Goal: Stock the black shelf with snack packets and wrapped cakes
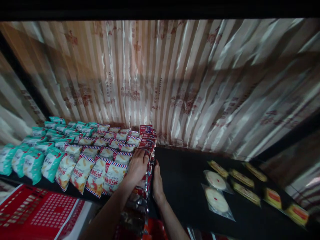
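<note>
So the red packs (147, 144) are sitting in a narrow front-to-back column near the middle of the dark shelf (181, 181), and both hands are working right there. The left hand (138, 165) is lying over the packs with its fingers bent down across them. Can't really tell if it's pinching one or just pressing, since the fingertips are getting lost against the packaging. The right hand (157, 183) is standing edge-up just beside the column, fingers pretty much straight and not wrapping around anything. Whether it's actually touching the packs, I can't say for sure.

My read is that the step in hand is squaring up that column, with one palm steadying from above and the other acting like a side wall. If so, the next move is calling for light, even pressure, because the packs are overlapping and leaning a bit, and a hard shove could be knocking the neighbours out of line.

Just left of the column, cream bags (115, 175) are standing in tight rows, and past those the teal bags (52, 163) are filling the left end. Over on the right, well apart from the hands, two round packs (217, 200) and some yellow packs (242, 177) are lying around loosely. A red basket (32, 213) is sitting lower left, and printed sheeting (150, 70) is hanging behind everything.
</note>
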`<move>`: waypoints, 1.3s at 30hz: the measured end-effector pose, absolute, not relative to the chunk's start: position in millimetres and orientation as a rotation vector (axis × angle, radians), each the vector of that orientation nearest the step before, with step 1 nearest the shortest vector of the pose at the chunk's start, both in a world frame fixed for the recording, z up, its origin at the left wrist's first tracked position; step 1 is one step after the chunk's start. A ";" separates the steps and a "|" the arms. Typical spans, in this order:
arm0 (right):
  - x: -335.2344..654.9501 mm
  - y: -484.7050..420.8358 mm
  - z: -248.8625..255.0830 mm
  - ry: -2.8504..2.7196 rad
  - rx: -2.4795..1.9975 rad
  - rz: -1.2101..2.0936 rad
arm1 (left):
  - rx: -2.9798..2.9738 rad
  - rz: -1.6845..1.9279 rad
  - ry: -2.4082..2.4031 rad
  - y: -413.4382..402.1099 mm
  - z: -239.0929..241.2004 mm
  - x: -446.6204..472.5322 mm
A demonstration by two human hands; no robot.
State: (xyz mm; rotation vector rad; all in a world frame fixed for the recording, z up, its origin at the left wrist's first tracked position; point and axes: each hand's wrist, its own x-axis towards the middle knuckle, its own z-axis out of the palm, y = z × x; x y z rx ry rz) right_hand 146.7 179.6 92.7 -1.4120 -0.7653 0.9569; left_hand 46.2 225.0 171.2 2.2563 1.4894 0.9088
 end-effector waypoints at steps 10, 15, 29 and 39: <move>142.2 185.6 78.6 -0.877 -1.512 0.895 | 2.326 0.741 1.623 220.0 165.4 55.5; 140.6 188.5 73.6 -0.876 -1.549 0.893 | 2.383 0.650 1.726 212.7 164.4 60.6; 144.5 191.1 62.4 -0.891 -1.585 0.818 | 2.446 0.724 1.828 206.4 158.3 70.6; 175.7 252.8 150.9 -1.480 -1.536 0.080 | 2.407 0.745 1.840 211.4 144.5 72.2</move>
